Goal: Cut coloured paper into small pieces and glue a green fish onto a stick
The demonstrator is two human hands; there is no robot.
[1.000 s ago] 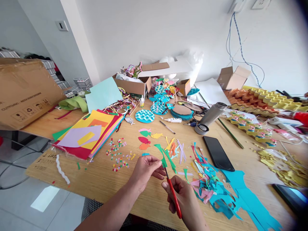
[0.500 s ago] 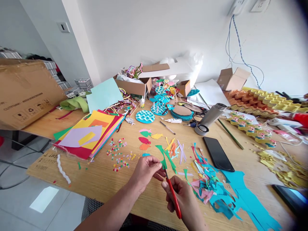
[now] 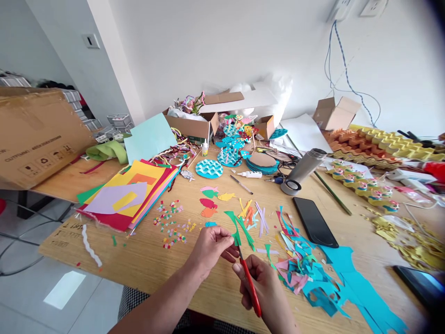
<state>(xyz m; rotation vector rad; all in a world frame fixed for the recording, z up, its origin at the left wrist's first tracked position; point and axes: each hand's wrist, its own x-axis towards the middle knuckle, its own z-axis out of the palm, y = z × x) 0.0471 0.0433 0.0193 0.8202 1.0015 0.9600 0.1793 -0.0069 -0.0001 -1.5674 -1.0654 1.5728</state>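
Between finger and thumb, my left hand [image 3: 212, 246] pinches a piece of green paper [image 3: 236, 232]. My right hand [image 3: 259, 278] grips red-handled scissors [image 3: 251, 285], whose blades meet the lower edge of the green paper by my left fingertips. Just beyond my hands lie small paper fish, among them a yellow fish [image 3: 226, 197], a red fish [image 3: 207, 203] and an orange fish [image 3: 209, 212]. Thin green paper strips [image 3: 246, 234] lie right behind the scissors. Part of a blue paper piece [image 3: 210, 224] shows above my left hand.
Blue paper scraps [image 3: 320, 287] and a black phone [image 3: 315, 221] lie to the right. A steel flask [image 3: 309, 167] stands farther back. Coloured paper sheets [image 3: 128, 190] are stacked at left, near tiny paper dots [image 3: 174, 239]. Egg cartons [image 3: 375, 148] sit at the far right.
My hands, the green paper and the scissors stay in almost the same place. The view has shifted very slightly.
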